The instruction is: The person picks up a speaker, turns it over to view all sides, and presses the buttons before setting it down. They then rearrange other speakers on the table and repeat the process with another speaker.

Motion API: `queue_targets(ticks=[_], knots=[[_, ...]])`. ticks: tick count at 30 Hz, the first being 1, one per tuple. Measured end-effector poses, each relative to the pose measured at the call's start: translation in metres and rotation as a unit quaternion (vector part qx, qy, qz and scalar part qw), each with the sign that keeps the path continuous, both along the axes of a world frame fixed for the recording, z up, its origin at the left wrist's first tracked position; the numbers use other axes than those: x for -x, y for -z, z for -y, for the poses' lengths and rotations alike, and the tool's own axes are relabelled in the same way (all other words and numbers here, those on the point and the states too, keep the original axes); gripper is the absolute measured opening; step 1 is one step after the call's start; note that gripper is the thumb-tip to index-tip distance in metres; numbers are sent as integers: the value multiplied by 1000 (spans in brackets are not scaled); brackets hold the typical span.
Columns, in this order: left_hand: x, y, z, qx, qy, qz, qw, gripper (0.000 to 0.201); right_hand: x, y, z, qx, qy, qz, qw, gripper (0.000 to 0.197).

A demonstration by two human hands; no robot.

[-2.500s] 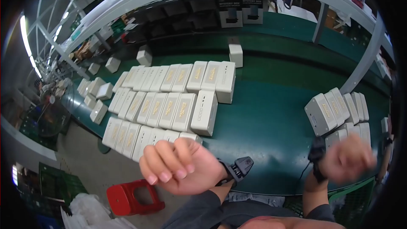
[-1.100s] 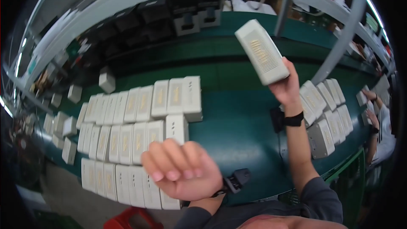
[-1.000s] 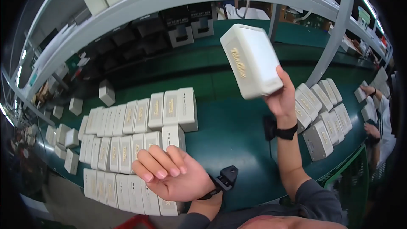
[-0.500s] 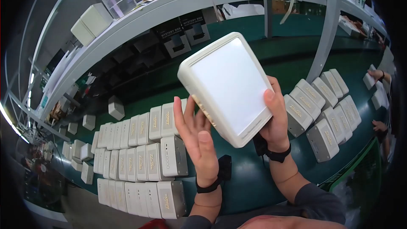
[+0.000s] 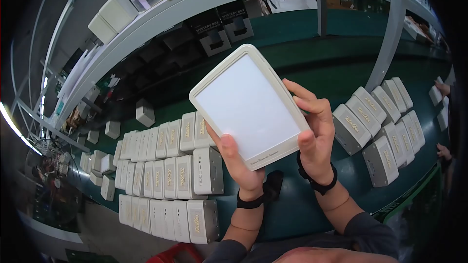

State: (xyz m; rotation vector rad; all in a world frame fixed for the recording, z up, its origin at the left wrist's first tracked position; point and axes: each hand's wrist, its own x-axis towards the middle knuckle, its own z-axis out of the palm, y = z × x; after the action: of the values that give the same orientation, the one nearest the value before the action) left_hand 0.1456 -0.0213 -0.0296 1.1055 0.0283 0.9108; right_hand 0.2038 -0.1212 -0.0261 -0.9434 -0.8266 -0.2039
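Unit, a pale box with a white face, sits between the two hands, raised above the tabletop and tilted, its face toward the wearer. The hands are apart from each other, both clamped on it. The left hand grips the lower left edge, thumb over the face, the other fingers mostly hidden behind. The right hand holds the opposite side, thumb at the lower right corner, fingers bent along the right edge. Most of the unit extends up and left, beyond both thumbs. Each wrist wears a black band. Left of the hands, similar boxes stand in three rows; right of them, a smaller cluster stands near a grey post. At the far right, a co-worker's hand is near another pale box.
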Motion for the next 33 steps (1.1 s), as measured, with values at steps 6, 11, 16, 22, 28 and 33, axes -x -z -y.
queue_targets(ticks=[6, 11, 16, 22, 28, 33], knots=[[1, -10, -13, 212, 123, -23, 969, 60, 10, -17, 10, 184, 92, 124, 971, 54], [-1, -11, -9, 207, 115, -29, 971, 59, 11, -14, 12, 185, 111, 100, 971, 54], [7, -16, -3, 205, 102, -8, 973, 58, 16, -12, 17, 118, 57, 81, 988, 50], [15, -14, -3, 152, 48, -7, 987, 63, 12, -12, 13, 131, 36, 96, 986, 62], [19, -11, -7, 8, -26, -44, 999, 77, 9, -11, 0, 177, 55, 120, 975, 99], [21, -13, -10, 8, -14, -54, 998, 85, 7, -13, 1, 200, 65, 124, 970, 94]])
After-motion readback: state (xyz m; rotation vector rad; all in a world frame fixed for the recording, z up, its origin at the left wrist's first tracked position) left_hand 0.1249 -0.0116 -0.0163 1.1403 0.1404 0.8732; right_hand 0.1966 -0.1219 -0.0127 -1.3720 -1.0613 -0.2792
